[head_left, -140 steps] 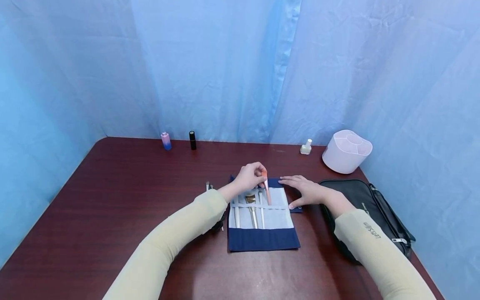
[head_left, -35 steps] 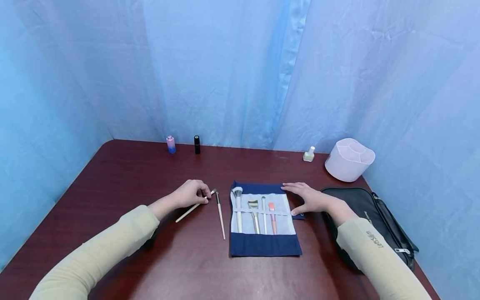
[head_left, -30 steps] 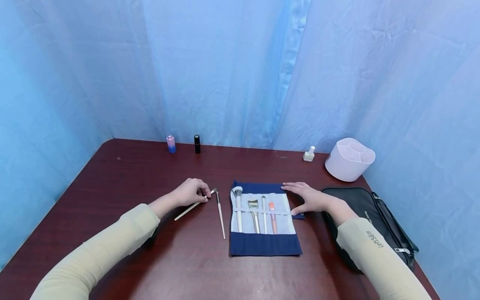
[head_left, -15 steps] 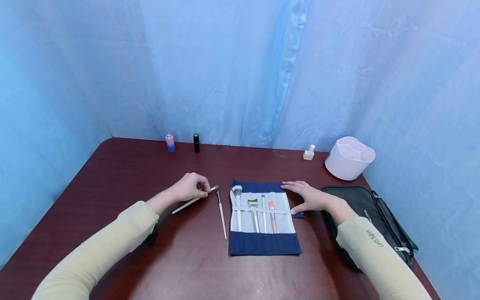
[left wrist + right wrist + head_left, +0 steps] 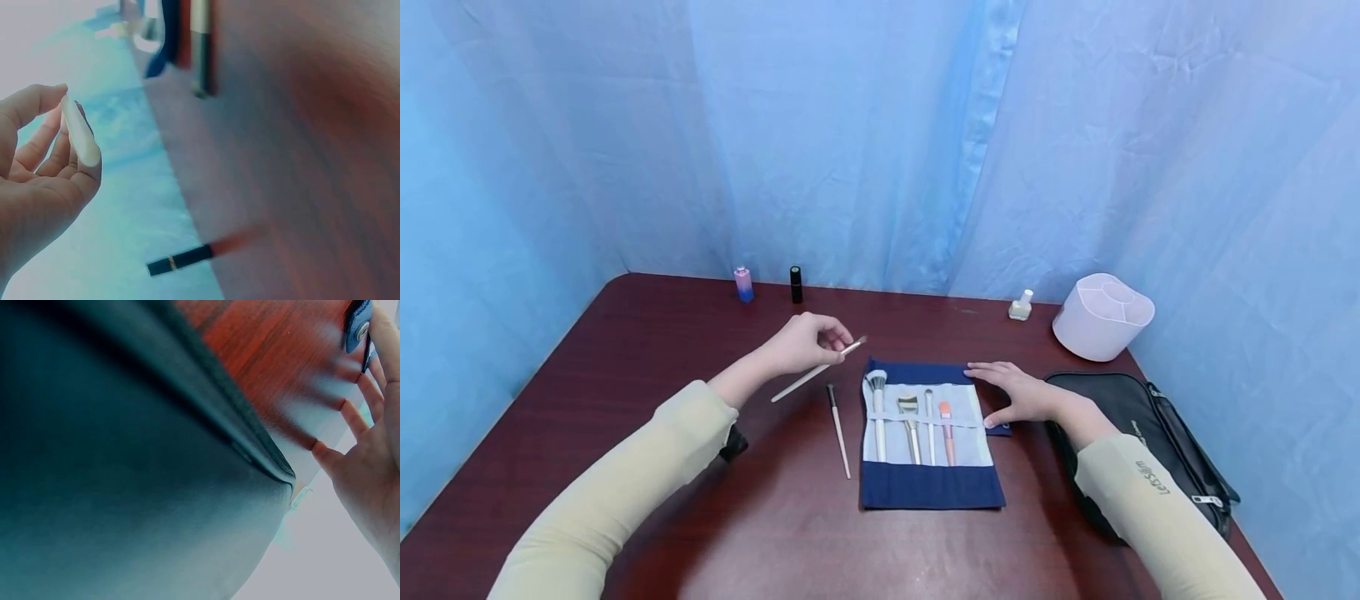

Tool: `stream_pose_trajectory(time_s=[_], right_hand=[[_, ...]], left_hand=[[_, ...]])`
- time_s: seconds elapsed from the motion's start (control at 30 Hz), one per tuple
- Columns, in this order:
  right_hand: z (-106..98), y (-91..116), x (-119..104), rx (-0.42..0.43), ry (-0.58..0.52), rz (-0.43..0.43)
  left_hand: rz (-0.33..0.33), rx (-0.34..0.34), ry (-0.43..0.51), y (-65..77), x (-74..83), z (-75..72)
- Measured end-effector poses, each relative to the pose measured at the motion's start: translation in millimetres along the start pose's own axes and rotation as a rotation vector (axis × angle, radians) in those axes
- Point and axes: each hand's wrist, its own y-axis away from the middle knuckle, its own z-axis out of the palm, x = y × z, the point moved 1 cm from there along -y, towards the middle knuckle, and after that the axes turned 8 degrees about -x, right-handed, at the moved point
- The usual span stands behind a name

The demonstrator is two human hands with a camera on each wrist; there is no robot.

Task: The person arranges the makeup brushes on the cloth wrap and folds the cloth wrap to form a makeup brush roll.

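My left hand [image 5: 808, 342] pinches a white-handled makeup brush [image 5: 808, 382] above the table, its bristles pointing right. In the left wrist view the handle end of that makeup brush [image 5: 81, 134] faces the camera. Another thin makeup brush [image 5: 839, 437] lies on the table, left of a navy brush roll [image 5: 932, 487]. Strapped in the roll are several brushes, among them a fluffy white brush [image 5: 879, 417], a fan-shaped brush [image 5: 912, 429] and a pink brush [image 5: 947, 433]. My right hand [image 5: 1018, 393] rests at the roll's right edge, fingers spread.
A black case [image 5: 1120, 408] lies on the right, with a white divided holder [image 5: 1093, 325] behind it. Along the back edge stand a nail polish bottle [image 5: 1020, 307], a black tube [image 5: 796, 285] and a pink-blue bottle [image 5: 743, 284]. Blue curtains hang behind.
The pink brush went from my left hand into the roll. My left hand then took hold of a white-handled makeup brush and lifted it off the table, up and right. The right hand stayed put.
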Motion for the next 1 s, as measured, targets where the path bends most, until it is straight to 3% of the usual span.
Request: stream_pose_trajectory(time_s=[0.27,0.43,0.73,1.0], right_hand=[[-3,2,-2,-0.015,-0.011,0.019],[-3,2,-1,-0.008,-0.009,0.008],[-1,-1,0,-0.014,-0.016,0.013],[-1,-1,1,-0.01,-0.014,0.006]], left_hand=[[0.011,0.019,0.037,-25.0,34.1,-1.6],[0.027,0.028,0.093,-44.1,49.4,5.9],[0.055,0.049,0.3,-74.1,57.6,29.1],[0.035,0.086,0.386,-92.0,60.6,51.2]])
